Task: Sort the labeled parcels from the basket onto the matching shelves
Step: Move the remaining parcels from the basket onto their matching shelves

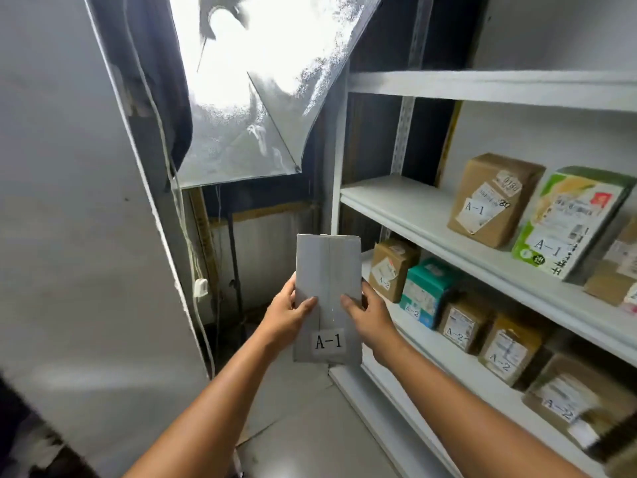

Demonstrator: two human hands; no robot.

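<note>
White shelving unit (348, 139) fills the right side. Its middle shelf (406, 205) is bare at the left end.

Lit softbox (262, 98) top centre, tilted, just left of the shelving upright. Grey wall panel (69, 201) on the left.

Middle shelf, right part: brown box (493, 198) marked A-1, leaning. Just beside it a green-and-white package (565, 222), also A-1.

Lower shelf (406, 320): row of parcels marked A-2. Small brown box (391, 267) at the left, then a teal box (427, 291), then more brown boxes further right, blurred toward the frame edge.

Grey parcel (327, 270) held upright in the air, centre frame, in front of the shelving's left end and off every shelf.

Left hand (289, 315) grips the parcel's left edge, thumb across the front face. Right hand (368, 313) grips the right edge the same way. Both hands sit at mid-height of the parcel.

White label (329, 340) near its bottom reads A-1.
</note>
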